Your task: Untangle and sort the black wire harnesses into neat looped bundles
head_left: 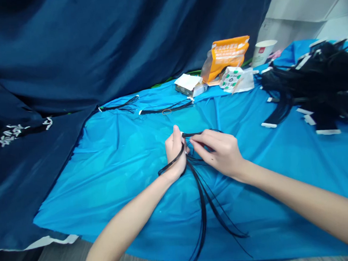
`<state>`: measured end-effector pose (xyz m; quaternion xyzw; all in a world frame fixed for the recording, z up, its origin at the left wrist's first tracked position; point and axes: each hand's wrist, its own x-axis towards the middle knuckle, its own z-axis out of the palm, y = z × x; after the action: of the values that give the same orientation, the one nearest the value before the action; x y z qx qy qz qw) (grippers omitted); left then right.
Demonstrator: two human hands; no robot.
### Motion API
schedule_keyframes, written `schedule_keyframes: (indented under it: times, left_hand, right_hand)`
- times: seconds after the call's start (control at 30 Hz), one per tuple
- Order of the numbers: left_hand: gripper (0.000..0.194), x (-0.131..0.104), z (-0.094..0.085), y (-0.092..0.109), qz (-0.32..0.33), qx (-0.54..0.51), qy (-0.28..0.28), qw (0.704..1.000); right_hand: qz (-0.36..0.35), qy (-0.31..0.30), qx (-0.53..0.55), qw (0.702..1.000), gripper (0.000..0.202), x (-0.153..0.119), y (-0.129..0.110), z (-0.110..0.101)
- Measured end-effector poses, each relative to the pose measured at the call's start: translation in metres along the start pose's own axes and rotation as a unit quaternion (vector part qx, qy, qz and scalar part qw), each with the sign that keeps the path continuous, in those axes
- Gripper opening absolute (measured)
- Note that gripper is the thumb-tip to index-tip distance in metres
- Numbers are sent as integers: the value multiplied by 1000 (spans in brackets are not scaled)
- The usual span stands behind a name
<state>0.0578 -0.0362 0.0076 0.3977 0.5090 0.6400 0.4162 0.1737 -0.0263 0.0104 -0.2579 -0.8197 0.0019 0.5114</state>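
Observation:
My left hand (176, 152) is closed around a bundle of thin black wires (202, 201), thumb pointing up. One loop of the bundle bends back around the wrist, and loose ends hang down over the blue cloth. A small white end piece shows by the left fingers. Just to the right, my right hand (220, 149) has thumb and forefinger pinched together on strands of the same bundle, close to the left fingers. The exact spot of the pinch is partly hidden.
Two black wire bundles (166, 109) lie at the back of the blue cloth (119, 172). Behind stand a small box (190, 84), an orange pouch (228, 56), a white-green packet (232, 79) and a paper cup (264, 52). A large pile of white-ended black bundles (318, 81) fills the right.

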Motion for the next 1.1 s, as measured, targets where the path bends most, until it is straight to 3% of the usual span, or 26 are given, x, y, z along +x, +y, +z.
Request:
schedule_keyframes:
  times: [0.33,0.53,0.8,1.1]
  left_hand:
    - [49,-6,0,3,6,60,-28,998]
    - [48,0,2,4,-66,-12,-30,997]
    - [39,14,-9,11,-155,-58,5,986]
    - [40,12,-6,15,-174,-72,9,982]
  right_hand:
    - [-76,-8,-64,995,20,-3,5,0]
    - [-71,-17,-52,996,13,-1,7,2]
    - [-271,-45,-73,959,13,2,7,-5]
    - [-344,-73,-75,933,15,4,6,-3]
